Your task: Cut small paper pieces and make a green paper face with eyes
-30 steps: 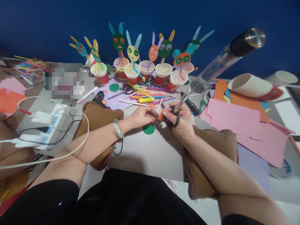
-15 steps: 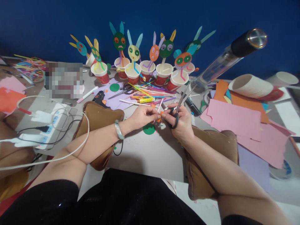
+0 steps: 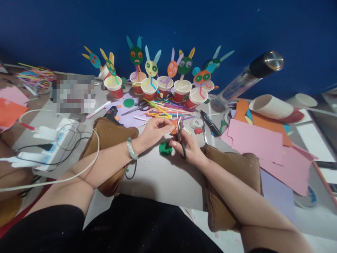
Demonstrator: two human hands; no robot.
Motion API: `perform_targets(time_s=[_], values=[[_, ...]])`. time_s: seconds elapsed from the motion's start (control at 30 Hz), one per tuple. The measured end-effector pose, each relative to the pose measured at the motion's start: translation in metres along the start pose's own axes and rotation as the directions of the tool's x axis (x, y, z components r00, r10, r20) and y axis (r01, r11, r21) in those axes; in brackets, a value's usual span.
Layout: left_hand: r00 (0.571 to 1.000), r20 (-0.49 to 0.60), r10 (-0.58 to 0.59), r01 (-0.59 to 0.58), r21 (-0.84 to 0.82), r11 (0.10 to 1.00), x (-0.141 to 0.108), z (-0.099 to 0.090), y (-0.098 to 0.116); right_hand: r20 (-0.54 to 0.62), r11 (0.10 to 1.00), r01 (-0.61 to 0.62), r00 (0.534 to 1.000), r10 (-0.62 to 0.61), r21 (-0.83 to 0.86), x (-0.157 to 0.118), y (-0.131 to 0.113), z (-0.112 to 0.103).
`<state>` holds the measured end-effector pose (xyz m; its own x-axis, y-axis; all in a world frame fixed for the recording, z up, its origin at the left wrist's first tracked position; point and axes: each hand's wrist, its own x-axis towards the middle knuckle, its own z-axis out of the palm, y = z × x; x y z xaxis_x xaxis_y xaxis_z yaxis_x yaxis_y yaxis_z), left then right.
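Note:
My left hand (image 3: pixel 156 133), with a bracelet at the wrist, pinches a small piece of orange paper (image 3: pixel 174 126). In my right hand (image 3: pixel 190 146) is a pair of scissors (image 3: pixel 179 135), its blades pointing up and away from me beside the orange paper. A green paper disc (image 3: pixel 165 149) lies on the table just below the two hands. Beyond them are scattered coloured sticks (image 3: pixel 165 109) and a second pair of scissors (image 3: pixel 142 104) on purple paper.
Paper cups (image 3: pixel 149 88) with rabbit-like paper figures line the back. A clear bottle (image 3: pixel 234 84) with a black cap, pink sheets (image 3: pixel 256 140) and a brown cushion (image 3: pixel 233 175) are right; a power strip (image 3: pixel 56 142) and another cushion (image 3: pixel 107 140) are left.
My right hand has moved left and slightly down, and the scissors now stand upright at the orange paper. My left hand has shifted slightly left. The whole view has shifted a little.

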<state>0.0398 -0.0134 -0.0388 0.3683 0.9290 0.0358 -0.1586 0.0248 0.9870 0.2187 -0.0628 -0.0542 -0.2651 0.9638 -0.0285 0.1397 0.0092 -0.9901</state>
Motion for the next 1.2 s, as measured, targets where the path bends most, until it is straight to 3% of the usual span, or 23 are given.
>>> perform_targets(time_s=[0.6, 1.2], values=[[1.0, 0.002, 0.003, -0.003, -0.035, 0.999, 0.0015, 0.0007, 0.0006, -0.004, 0.988, -0.121, 0.993, 0.122, 0.1, -0.0012, -0.0035, 0.0057], [1.0, -0.021, -0.005, 0.003, -0.11, 0.994, 0.0038, 0.0003, -0.0061, -0.052, 0.98, -0.18, 0.981, 0.185, 0.081, -0.0003, 0.0007, 0.007]])
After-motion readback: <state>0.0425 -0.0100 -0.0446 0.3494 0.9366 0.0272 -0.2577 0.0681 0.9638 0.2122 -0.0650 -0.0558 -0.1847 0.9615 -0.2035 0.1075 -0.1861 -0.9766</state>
